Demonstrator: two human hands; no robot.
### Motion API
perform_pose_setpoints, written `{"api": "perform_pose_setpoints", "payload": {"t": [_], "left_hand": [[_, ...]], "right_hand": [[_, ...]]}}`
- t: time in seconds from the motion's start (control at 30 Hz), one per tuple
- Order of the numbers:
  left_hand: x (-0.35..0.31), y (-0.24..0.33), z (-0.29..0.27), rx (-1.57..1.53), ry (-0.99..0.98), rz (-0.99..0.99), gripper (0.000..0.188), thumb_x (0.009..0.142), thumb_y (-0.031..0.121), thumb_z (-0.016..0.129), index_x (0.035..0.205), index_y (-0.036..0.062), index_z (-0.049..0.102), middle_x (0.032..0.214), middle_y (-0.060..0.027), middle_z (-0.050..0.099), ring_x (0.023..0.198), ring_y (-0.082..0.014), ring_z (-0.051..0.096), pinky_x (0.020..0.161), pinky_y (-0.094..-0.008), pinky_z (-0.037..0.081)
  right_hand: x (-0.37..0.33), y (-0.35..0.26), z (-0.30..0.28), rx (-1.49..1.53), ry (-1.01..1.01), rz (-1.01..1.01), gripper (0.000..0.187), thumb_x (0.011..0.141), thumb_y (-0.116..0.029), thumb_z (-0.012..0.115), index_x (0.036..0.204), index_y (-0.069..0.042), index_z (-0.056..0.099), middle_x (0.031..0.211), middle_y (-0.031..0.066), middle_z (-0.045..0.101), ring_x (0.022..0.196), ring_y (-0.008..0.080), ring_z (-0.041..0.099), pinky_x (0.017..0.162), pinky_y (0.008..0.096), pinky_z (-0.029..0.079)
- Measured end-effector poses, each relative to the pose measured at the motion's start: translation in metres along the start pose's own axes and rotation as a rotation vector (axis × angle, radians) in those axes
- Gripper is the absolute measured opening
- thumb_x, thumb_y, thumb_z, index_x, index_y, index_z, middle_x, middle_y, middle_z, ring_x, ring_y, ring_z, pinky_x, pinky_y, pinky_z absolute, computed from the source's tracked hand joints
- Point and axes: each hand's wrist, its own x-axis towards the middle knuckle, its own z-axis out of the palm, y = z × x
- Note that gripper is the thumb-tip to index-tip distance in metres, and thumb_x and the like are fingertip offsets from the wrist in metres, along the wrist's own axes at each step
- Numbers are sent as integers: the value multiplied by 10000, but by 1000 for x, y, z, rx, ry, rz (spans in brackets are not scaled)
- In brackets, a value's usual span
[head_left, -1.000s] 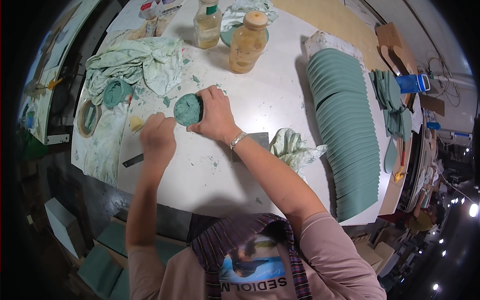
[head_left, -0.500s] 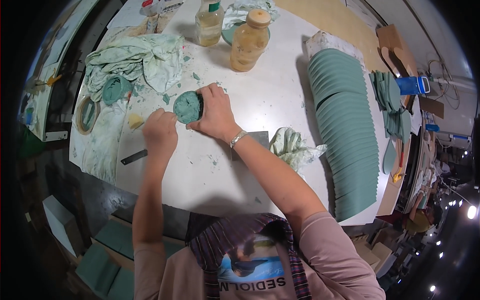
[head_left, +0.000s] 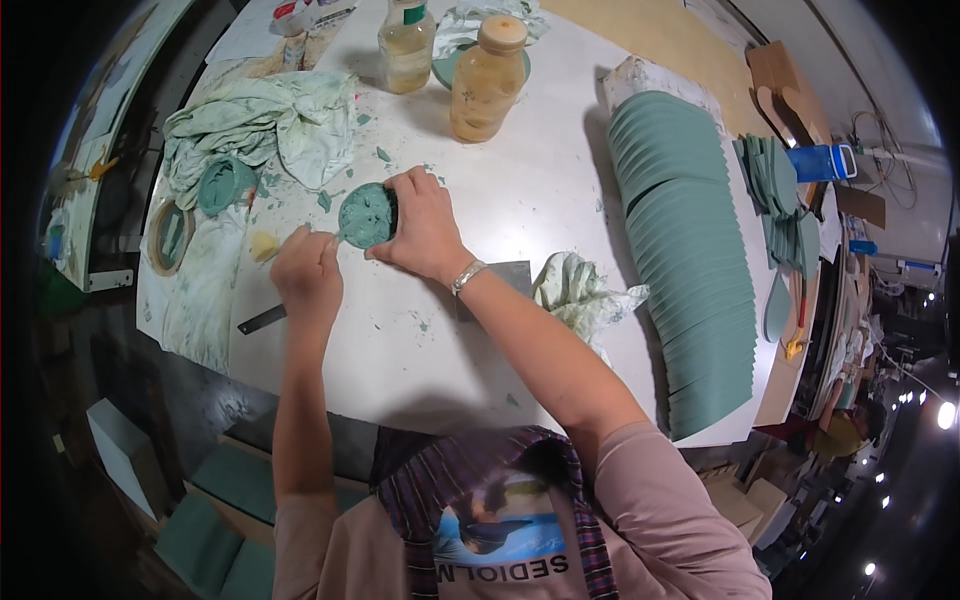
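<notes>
My right hand (head_left: 424,225) curls around the right side of a small round tub of green paste (head_left: 366,216), steadying it on the white table. The paste has a rough, dented surface. At the tub's left edge is my left hand (head_left: 308,268), its fingers pinched together towards the rim; whatever they hold is too small to make out. A pale yellow sponge piece (head_left: 264,246) lies just left of that hand. Beside my left wrist, a dark flat strip with a hole (head_left: 262,320) sticks out. A grey metal plate (head_left: 515,276) lies partly under my right forearm.
Long rows of green sheets (head_left: 680,250) stand on the right. Two bottles, one capped (head_left: 488,80) and one clear (head_left: 407,50), stand at the back. Stained cloth (head_left: 300,120), a second green tub (head_left: 226,186) and a tape roll (head_left: 170,238) lie left; a crumpled rag (head_left: 585,300) lies right.
The whole view has shifted slightly. My left hand's fingertips now point more towards the tub's rim, and the paste surface looks a little different. My right hand keeps its hold.
</notes>
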Motion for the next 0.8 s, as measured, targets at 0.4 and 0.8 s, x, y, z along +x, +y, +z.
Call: {"api": "perform_pose_setpoints", "payload": {"t": [0.4,0.8], "left_hand": [[2,2,2,-3,-17,23,42,792,28,631,755,40,615,725,-126,526,714,-356,553,619,-454,431],[-1,1,0,18,-20,43,26,795,24,633,800,48,626,732,-121,514,706,-346,545,615,-445,433]], "right_hand": [[0,-3,2,2,2,-3,797,523,-286,921,1178,-33,544,1143,139,509,1094,331,496,949,418,406],[1,0,0,-10,4,-10,791,528,-289,915,1179,-35,543,1144,138,505,1091,331,496,947,419,409]]}}
